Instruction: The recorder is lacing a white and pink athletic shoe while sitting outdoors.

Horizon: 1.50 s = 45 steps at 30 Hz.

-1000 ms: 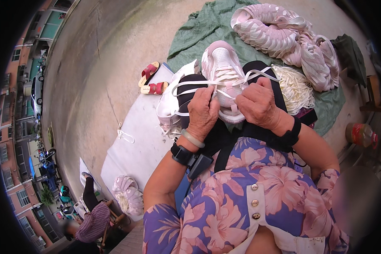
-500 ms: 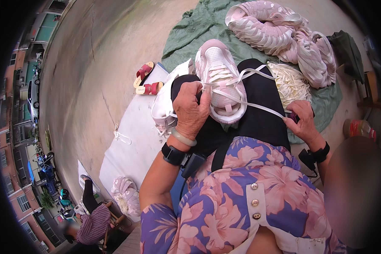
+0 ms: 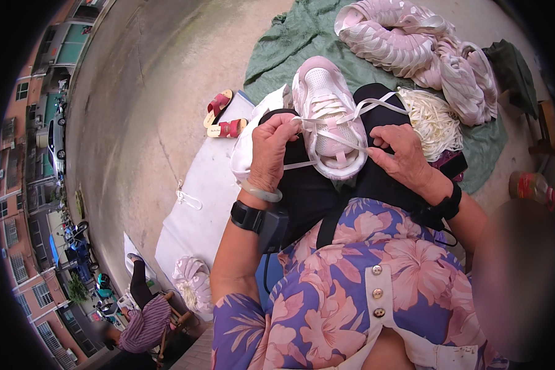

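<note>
A pink and white sneaker [image 3: 330, 117] rests on my lap between my black-trousered thighs, toe pointing away from me. White shoelace [image 3: 382, 100] runs through its upper eyelets, and loose lengths cross over the tongue and trail off to the right. My left hand [image 3: 273, 143] pinches the lace at the shoe's left side, thumb against forefinger. At the right side of the shoe's collar, my right hand [image 3: 400, 154] is closed in a pinch on the lace too. A white piece [image 3: 243, 148], partly hidden by my left arm, lies beside my left thigh.
A heap of white laces [image 3: 434, 120] lies right of my knee on a green cloth [image 3: 283, 52]. Strung pink-white shoe parts [image 3: 413, 46] pile beyond. Red sandals [image 3: 229, 128] stand left, a red-labelled jar [image 3: 532, 188] right. Another person [image 3: 145, 324] sits at lower left.
My right hand has moved left from beyond my right thigh to the shoe's collar. A lace length now extends left beneath my left hand. A dark phone-like object shows where my right hand was.
</note>
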Available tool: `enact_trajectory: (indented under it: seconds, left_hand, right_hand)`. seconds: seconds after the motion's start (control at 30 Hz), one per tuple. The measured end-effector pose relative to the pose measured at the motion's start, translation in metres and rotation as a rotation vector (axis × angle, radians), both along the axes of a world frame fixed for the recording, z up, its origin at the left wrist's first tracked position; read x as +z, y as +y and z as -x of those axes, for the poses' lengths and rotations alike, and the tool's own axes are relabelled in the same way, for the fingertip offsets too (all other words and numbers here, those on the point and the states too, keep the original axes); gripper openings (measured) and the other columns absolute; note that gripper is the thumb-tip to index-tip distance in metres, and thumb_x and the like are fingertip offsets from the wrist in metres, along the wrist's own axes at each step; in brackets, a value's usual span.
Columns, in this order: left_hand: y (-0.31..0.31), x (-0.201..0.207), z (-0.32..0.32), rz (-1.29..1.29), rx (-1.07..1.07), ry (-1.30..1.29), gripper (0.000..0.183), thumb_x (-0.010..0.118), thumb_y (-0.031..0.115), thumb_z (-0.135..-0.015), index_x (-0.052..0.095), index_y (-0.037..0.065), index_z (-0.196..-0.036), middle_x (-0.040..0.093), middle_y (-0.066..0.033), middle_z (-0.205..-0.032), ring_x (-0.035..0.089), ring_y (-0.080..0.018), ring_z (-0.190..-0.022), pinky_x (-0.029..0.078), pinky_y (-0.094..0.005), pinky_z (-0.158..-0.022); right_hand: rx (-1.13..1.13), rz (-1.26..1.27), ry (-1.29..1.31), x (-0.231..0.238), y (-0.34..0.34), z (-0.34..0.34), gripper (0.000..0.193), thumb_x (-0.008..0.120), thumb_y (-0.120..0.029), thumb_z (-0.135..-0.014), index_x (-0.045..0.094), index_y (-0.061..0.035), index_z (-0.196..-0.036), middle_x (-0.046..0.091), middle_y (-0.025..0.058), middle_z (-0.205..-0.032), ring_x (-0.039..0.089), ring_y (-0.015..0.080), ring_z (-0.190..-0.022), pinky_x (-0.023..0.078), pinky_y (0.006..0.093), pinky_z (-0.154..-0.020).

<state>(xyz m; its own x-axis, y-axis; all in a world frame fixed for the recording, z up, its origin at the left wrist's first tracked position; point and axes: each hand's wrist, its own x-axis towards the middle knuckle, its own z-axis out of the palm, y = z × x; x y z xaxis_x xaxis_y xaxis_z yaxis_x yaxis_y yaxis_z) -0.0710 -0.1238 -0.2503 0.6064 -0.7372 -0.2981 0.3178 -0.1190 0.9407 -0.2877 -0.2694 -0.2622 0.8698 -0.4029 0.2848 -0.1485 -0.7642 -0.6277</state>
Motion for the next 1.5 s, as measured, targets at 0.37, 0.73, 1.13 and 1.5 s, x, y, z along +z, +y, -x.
enact_trajectory:
  seconds: [0.37,0.73,1.13,1.5]
  left_hand:
    - [-0.022,0.016,0.036,-0.036,-0.069,-1.492,0.011,0.064,0.016,-0.079,0.064,0.006,-0.082,0.059,-0.0107,-0.104,0.053,-0.0302,-0.1,0.036,-0.0412,-0.089]
    - [-0.033,-0.016,0.06,-0.187,-0.125,-1.471,0.017,0.063,0.013,-0.072,0.067,0.01,-0.088,0.057,-0.0091,-0.115,0.046,-0.0321,-0.115,0.022,-0.0543,-0.1]
    - [-0.045,-0.027,0.066,-0.249,-0.073,-1.294,0.013,0.061,0.01,-0.07,0.068,0.008,-0.08,0.055,-0.0136,-0.121,0.041,-0.0347,-0.121,0.02,-0.055,-0.101]
    - [-0.045,-0.007,0.065,-0.196,-0.179,-1.397,0.008,0.057,0.005,-0.068,0.062,0.004,-0.073,0.049,-0.0137,-0.129,0.037,-0.0403,-0.123,0.014,-0.0586,-0.103]
  right_hand:
    - [-0.128,-0.112,-0.019,0.002,0.013,-0.034,0.04,0.067,-0.021,-0.074,0.052,-0.0017,-0.105,0.06,0.015,-0.088,0.061,0.0308,-0.077,0.049,0.0381,-0.064]
    - [-0.126,-0.088,-0.073,-0.005,0.019,-0.04,0.024,0.059,-0.013,-0.076,0.053,-0.0013,-0.096,0.054,0.0163,-0.08,0.058,0.0334,-0.073,0.049,0.0403,-0.062]
    - [-0.102,-0.014,-0.108,-0.018,0.015,-0.042,0.022,0.056,-0.009,-0.077,0.055,-0.0017,-0.098,0.056,0.016,-0.084,0.059,0.0327,-0.075,0.05,0.0399,-0.065]
    - [-0.085,-0.006,-0.1,-0.018,0.012,-0.036,0.031,0.056,-0.008,-0.076,0.05,0.0001,-0.106,0.055,0.0164,-0.084,0.059,0.0333,-0.076,0.049,0.0398,-0.066]
